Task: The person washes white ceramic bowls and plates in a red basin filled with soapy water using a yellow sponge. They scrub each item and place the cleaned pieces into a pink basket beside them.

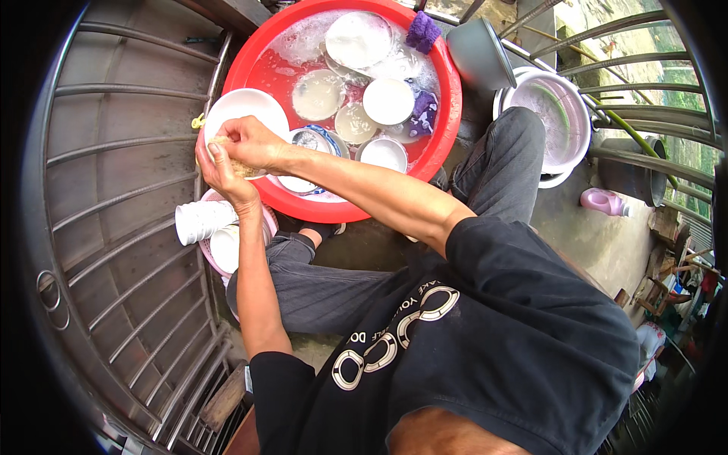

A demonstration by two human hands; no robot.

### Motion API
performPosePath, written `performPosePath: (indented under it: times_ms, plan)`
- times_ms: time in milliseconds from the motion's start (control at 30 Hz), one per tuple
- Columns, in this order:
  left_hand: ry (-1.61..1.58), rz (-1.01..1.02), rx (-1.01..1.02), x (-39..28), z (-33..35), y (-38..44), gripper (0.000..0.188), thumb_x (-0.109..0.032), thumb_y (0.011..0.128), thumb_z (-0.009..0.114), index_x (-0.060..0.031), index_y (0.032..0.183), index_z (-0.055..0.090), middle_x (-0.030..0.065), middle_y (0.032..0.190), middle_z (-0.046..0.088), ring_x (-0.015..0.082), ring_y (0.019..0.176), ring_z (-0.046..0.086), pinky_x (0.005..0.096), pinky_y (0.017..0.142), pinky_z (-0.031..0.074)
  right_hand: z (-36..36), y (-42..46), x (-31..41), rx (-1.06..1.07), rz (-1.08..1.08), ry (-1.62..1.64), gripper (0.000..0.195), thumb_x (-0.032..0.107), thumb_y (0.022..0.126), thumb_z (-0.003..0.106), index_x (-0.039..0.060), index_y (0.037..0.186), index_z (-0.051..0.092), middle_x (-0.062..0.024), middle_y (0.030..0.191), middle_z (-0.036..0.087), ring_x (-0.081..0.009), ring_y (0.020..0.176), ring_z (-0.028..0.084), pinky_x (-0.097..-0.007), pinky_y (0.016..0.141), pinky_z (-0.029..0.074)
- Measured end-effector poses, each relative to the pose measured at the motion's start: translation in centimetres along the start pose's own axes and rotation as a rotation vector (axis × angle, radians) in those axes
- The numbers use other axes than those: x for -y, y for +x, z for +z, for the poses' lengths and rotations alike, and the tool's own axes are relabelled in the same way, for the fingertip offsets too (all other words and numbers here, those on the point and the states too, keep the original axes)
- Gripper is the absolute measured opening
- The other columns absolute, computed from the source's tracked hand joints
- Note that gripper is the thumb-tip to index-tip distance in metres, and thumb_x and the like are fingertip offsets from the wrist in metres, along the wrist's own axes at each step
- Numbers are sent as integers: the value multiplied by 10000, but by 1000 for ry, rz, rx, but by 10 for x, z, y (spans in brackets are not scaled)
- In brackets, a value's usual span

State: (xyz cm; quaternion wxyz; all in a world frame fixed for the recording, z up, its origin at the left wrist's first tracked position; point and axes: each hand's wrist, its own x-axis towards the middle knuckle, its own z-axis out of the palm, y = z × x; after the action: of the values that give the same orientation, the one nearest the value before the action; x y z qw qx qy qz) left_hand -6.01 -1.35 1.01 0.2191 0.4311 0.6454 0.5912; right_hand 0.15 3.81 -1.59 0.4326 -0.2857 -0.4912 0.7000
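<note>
A white bowl point(244, 105) is tilted over the left rim of a red plastic basin point(449, 136). My left hand point(224, 179) grips the bowl at its near left edge, with the thumb on top. My right hand point(250, 142) reaches across and pinches a tan fibrous scrubber point(244, 169) against the bowl; the fingers partly hide it. Soapy water fills the basin. In it lie a large white plate point(358, 40), a white bowl point(388, 101), a blue-rimmed bowl point(310, 139) and several other dishes, some under the surface.
A pink basket point(270, 219) with stacked white bowls point(205, 222) stands beside my left forearm, near a metal barred gate point(131, 142). A purple cloth point(423, 32) hangs on the basin rim. Rightward are a grey pot point(480, 54), a white basin point(577, 119) and a pink bottle point(604, 202).
</note>
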Motion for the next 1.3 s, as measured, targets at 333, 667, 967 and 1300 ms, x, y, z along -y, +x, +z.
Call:
performPosePath:
  times_ms: [333, 667, 967, 1300]
  plan:
    - [145, 108, -18, -9, 4, 6, 470, -370, 949, 505, -8, 1242, 558, 197, 1245, 536, 326, 1165, 489, 419, 1019, 340, -7, -4, 5, -397, -617, -819, 233, 184, 752, 655, 46, 926, 585, -137, 792, 587, -376, 721, 618, -468, 663, 502]
    - [150, 200, 0, -10, 10, 0, 481, -385, 940, 509, -23, 1254, 563, 176, 1162, 546, 308, 1094, 523, 420, 965, 381, -12, -11, 6, 46, 45, -48, 180, 181, 862, 613, 2, 859, 631, -121, 839, 657, -217, 718, 626, -344, 616, 496]
    - [260, 159, 3, -3, 32, -6, 479, -391, 973, 457, -11, 1248, 559, 194, 1221, 533, 284, 1129, 518, 401, 965, 396, -8, 0, 0, -319, 80, 854, 185, 130, 891, 620, -17, 997, 585, -78, 896, 619, -128, 785, 598, -272, 664, 503]
    - [463, 98, 208, 18, 13, -1, 481, -379, 945, 526, 23, 1204, 577, 188, 1159, 574, 308, 1113, 517, 397, 979, 373, -62, -32, -13, 247, -114, -1074, 173, 158, 804, 612, -14, 821, 598, -211, 847, 649, -396, 796, 634, -430, 629, 505]
